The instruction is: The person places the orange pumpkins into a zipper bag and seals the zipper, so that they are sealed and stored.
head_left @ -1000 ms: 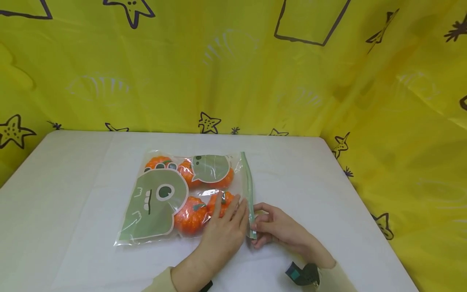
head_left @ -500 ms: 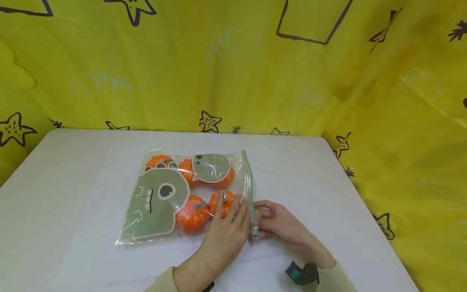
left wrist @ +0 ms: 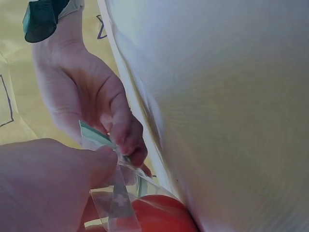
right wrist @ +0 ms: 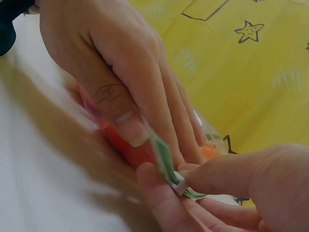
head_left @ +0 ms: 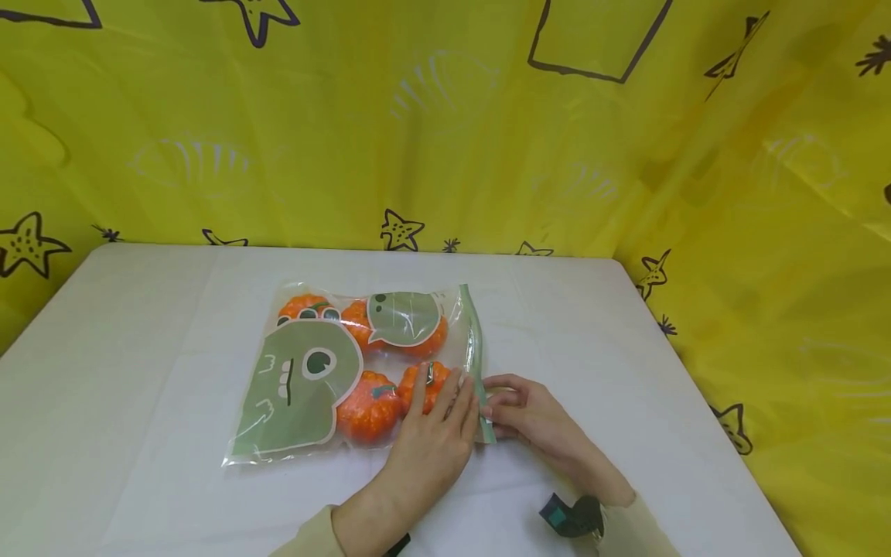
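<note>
A clear zip bag point(head_left: 459, 309) with green monster prints lies on the table, holding several orange toy pumpkins point(head_left: 369, 406). Its mouth, a green strip point(head_left: 476, 352), faces right. My left hand point(head_left: 431, 449) lies over the near right part of the bag, fingers stretched across one pumpkin. In the left wrist view, its thumb point(left wrist: 104, 162) presses the film near the mouth against the fingers. At the near end of the strip, my right hand point(head_left: 532, 418) pinches a small white slider point(right wrist: 179, 183) between thumb and fingers.
The bag rests on a white-covered table point(head_left: 174, 309). Behind it and along the right side hangs a yellow cloth point(head_left: 334, 155) with drawn starfish and shells. Each wrist bears a dark strapped device, the right one point(head_left: 574, 516) just above the table.
My right hand has shifted slightly away from me along the strip, and the bag's near right corner has risen a little with it. My left hand stays in place.
</note>
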Demonstrator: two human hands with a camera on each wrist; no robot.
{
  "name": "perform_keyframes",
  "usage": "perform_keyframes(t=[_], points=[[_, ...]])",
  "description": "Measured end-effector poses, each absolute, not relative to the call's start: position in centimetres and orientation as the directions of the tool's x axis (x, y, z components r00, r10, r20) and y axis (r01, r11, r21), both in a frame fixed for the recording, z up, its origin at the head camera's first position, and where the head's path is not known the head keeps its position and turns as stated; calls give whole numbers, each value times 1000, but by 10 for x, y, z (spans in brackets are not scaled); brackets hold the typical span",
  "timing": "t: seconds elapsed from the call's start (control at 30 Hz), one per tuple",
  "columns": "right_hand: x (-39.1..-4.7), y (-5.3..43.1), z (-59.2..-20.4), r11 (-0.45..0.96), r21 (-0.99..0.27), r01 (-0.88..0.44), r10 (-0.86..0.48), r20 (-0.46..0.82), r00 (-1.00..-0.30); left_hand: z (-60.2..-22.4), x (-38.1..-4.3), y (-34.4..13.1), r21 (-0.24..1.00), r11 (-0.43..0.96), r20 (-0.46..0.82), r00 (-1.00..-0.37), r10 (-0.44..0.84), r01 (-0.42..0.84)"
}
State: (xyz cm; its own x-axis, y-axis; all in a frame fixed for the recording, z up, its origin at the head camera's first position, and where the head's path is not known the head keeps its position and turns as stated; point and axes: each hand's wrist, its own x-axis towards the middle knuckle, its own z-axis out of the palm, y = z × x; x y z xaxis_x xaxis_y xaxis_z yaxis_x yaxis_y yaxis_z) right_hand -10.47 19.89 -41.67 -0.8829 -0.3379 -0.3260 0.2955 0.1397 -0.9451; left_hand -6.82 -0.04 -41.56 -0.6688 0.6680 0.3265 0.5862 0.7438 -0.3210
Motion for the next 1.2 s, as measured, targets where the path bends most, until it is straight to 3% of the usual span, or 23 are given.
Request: perform_keyframes(t=[1.2], points=[[-138, 193, -418, 112, -943, 314, -214, -332, -919, -413, -69, -6, -315, 722, 353, -630, 692, 616]])
